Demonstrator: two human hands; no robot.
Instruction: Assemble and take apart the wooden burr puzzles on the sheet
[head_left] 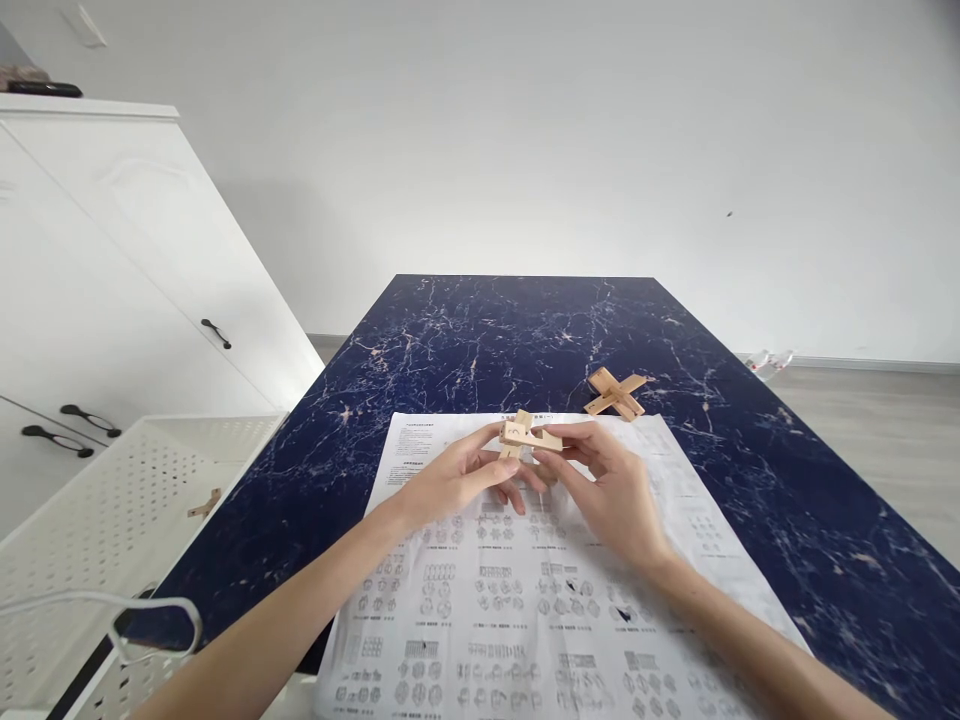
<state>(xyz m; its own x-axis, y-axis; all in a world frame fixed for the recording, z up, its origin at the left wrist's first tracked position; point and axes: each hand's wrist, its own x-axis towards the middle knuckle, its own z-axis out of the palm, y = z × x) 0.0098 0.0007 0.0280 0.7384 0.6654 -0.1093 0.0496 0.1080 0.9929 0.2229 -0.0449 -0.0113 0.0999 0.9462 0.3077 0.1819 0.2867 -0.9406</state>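
Note:
Between my two hands, above the instruction sheet (450, 620), are notched wooden puzzle pieces (516, 433) that cross each other. My left hand (469, 470) pinches the left part of them between thumb and fingers. The right end of a notched bar is gripped by the thumb and fingers of my right hand (607, 480). Whether the pieces are fully locked together, I cannot tell. Beyond my right hand, a cross of joined wooden pieces (616, 393) lies at the sheet's far edge.
The blue marbled table (495, 330) reaches toward a white wall. At its left stands a white perforated basket (90, 500) with a small wooden piece (205, 503) in it and a white cable (105, 600) across it. A white cabinet (135, 260) stands behind.

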